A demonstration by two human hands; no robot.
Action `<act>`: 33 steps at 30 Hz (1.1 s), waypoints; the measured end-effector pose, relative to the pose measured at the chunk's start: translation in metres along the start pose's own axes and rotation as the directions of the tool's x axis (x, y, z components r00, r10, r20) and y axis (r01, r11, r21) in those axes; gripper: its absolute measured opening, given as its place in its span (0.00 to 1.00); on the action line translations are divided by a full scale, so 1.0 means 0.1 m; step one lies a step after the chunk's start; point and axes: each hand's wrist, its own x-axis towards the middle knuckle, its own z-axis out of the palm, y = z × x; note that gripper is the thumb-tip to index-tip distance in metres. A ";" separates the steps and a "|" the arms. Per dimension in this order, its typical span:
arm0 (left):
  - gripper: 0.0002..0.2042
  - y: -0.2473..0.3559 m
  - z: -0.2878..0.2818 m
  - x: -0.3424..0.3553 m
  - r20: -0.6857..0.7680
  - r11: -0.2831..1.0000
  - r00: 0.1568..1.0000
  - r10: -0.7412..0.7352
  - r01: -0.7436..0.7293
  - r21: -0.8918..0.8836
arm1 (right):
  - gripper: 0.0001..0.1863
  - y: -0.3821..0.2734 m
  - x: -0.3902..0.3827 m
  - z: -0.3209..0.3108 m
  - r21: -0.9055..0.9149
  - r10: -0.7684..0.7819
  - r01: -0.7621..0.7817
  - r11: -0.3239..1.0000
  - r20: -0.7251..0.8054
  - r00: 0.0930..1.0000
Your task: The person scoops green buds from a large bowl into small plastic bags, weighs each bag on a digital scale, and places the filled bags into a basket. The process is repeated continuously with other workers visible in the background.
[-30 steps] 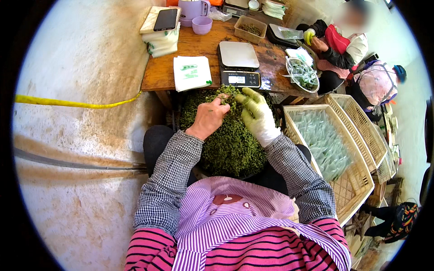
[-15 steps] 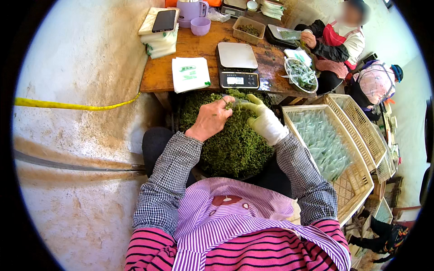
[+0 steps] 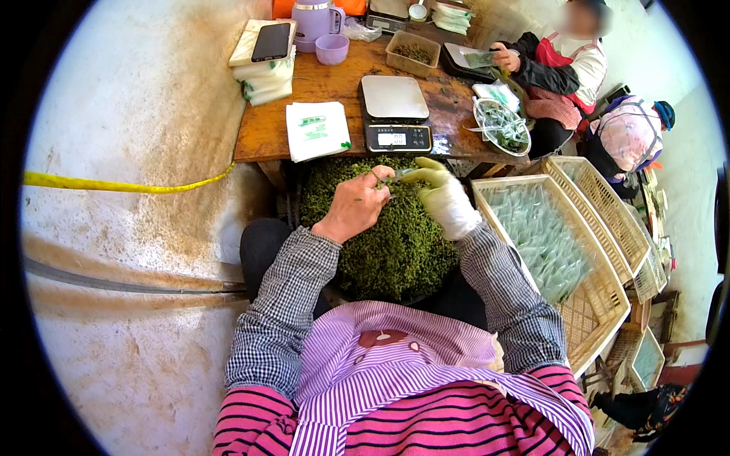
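Side by side, my two hands are over a big heap of small green buds (image 3: 395, 254) just below the table's front edge. Bare and closed, my left hand (image 3: 356, 204) pinches one end of a small clear plastic bag (image 3: 395, 177). My right hand (image 3: 445, 199), in a pale glove stained yellow-green at the fingers, has its fingertips at the bag's other end. The bag is small and partly hidden by the fingers. Beyond them, a digital scale (image 3: 395, 99) stands on the table beside a stack of flat white bags (image 3: 315, 129).
The wooden table (image 3: 304, 82) also bears a phone (image 3: 272, 42) on stacked bags, a purple cup (image 3: 332, 49) and a plastic tub (image 3: 411, 55). At right, a wicker tray (image 3: 582, 323) holds many filled bags. A co-worker (image 3: 566, 68) handles a bag at the far right.
The green bits seen at my left fingertips are no longer visible, and the clear bag between my hands shows more. The co-worker's hand has moved slightly left.
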 end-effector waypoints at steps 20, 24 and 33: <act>0.25 0.29 -0.12 -0.03 0.226 0.819 0.930 -0.288 0.362 -0.445 | 0.14 -0.15 0.75 -0.28 -0.196 0.030 -0.095 0.976 -0.308 0.951; 0.24 0.18 0.13 -0.03 0.627 0.844 0.739 -0.247 0.482 -0.235 | 0.14 -0.04 1.37 -0.08 -0.324 -0.041 -0.093 0.941 -0.384 0.922; 0.17 0.09 0.09 -0.06 0.633 0.886 0.713 -0.300 0.455 -0.092 | 0.22 0.29 0.86 0.09 -0.232 0.027 -0.117 0.966 -0.356 0.934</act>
